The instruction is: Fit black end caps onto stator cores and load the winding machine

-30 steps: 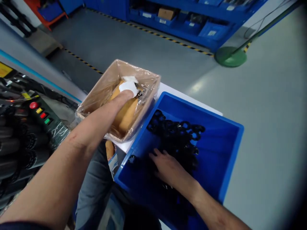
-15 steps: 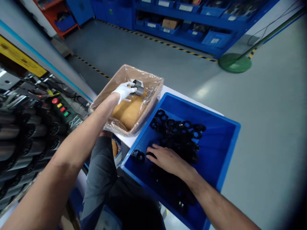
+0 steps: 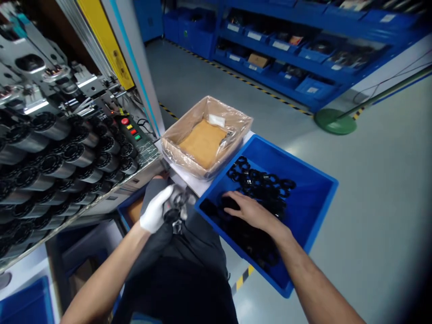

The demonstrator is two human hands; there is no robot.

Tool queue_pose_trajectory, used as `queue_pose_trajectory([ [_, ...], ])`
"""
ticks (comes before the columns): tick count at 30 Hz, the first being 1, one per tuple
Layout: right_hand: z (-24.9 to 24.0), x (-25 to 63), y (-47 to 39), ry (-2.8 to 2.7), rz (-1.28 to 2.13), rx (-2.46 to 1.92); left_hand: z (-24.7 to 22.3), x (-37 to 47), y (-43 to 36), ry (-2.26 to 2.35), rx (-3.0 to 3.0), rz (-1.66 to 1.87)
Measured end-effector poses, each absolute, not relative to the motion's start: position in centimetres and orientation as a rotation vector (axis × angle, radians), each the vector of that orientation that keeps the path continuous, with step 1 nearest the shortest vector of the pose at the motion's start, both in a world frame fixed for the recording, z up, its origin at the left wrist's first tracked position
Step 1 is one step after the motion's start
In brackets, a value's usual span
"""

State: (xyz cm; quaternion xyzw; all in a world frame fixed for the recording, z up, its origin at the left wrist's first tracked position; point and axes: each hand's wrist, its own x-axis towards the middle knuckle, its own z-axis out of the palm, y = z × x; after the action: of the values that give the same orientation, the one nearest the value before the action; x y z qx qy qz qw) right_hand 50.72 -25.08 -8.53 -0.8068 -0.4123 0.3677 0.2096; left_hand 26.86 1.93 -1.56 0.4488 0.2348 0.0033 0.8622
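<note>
My left hand (image 3: pixel 158 210), in a white glove, is wrapped round grey metal cylinders (image 3: pixel 173 202) above my lap; motion blur hides their exact number. My bare right hand (image 3: pixel 245 209) reaches into the blue bin (image 3: pixel 312 180), its fingers curled at a dark part among black rings (image 3: pixel 270 180). What those fingers hold, if anything, is too dark to make out. Behind my hands stands a plastic-lined cardboard box (image 3: pixel 184 118) with a tan sheet (image 3: pixel 203 143) inside.
Many metal cylinders (image 3: pixel 56 166) are stacked at the left beneath a machine (image 3: pixel 64 76) with coloured buttons (image 3: pixel 130 127). A blue shelf (image 3: pixel 303 58) with bins stands at the back. A green stand base (image 3: pixel 335 121) is on the floor at the right.
My left hand has come out of the cardboard box with the metal cylinders and moved down over my lap. My right hand stays in the blue bin. The view has turned left.
</note>
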Motion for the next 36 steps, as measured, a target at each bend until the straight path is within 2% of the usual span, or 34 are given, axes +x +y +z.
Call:
queue_pose_trajectory([
  [5, -8.0, 48.0, -26.6, -0.962, 0.936, -2.23, -5.7, 14.9, 0.1, 0.65, 0.904, -0.004],
  [10, -8.2, 46.7, -27.8, -0.737, 0.801, -2.197, -7.7, 9.0, -0.8, 0.766, 0.811, 0.046],
  [15, -8.3, 46.4, -27.8, -0.48, 0.862, -2.054, -8.5, 9.5, -0.5, 0.65, 0.785, 0.072],
  [23, -6.0, 46.6, -27.6, -0.137, 1.103, -1.756, -5.7, 13.2, -0.2, 0.317, 0.868, 0.003],
  [29, -4.5, 44.8, -27.5, -0.207, 1.139, -1.933, -5.0, 12.8, -0.2, 0.344, 0.908, -0.044],
  [36, -1.8, 44.1, -27.5, -0.438, 0.977, -2.353, -6.3, 11.1, -0.8, 0.367, 0.879, 0.004],
])
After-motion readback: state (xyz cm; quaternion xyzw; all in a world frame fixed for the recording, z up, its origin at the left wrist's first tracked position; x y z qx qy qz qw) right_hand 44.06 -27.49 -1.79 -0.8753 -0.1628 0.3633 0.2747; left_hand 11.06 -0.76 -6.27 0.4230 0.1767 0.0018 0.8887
